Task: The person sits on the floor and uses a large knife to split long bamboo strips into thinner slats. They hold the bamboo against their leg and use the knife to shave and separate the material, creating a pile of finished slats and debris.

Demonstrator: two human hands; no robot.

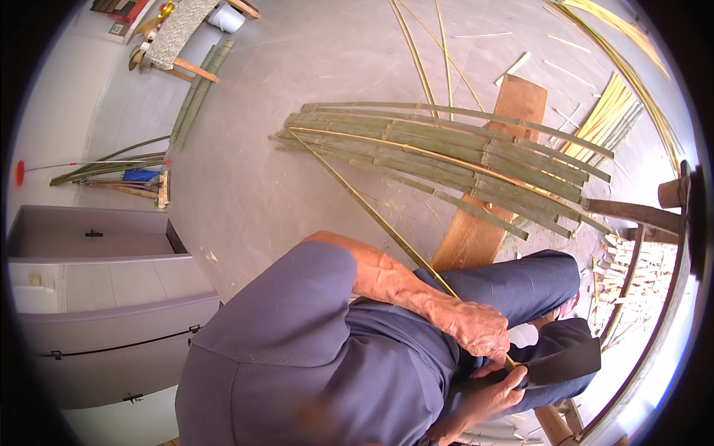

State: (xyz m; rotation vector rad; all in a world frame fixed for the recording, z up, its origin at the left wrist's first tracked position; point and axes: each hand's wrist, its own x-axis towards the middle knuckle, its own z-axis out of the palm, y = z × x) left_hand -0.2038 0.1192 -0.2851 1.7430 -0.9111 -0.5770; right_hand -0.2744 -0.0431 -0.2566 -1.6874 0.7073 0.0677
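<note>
My left hand (477,329) is closed around a long thin bamboo strip (385,224) above my lap. The strip slopes from the far end of a fan of split green bamboo slats (429,139) down past my thigh to both hands. Below it, my right hand (505,390) holds a broad dark-bladed knife (566,361), its handle hidden. The right thumb lies against the strip's end, close to the blade. The slats rest across a brown wooden plank (474,234), beside my bent leg in dark trousers.
Cut bamboo strips (599,114) lie bundled at upper right. Wood offcuts (630,279) cover the floor beside a wooden frame (636,214). Green bamboo poles (201,95) lie near a stone-topped bench (181,30) and a white bucket (226,18). Grey doors (122,334) stand at left.
</note>
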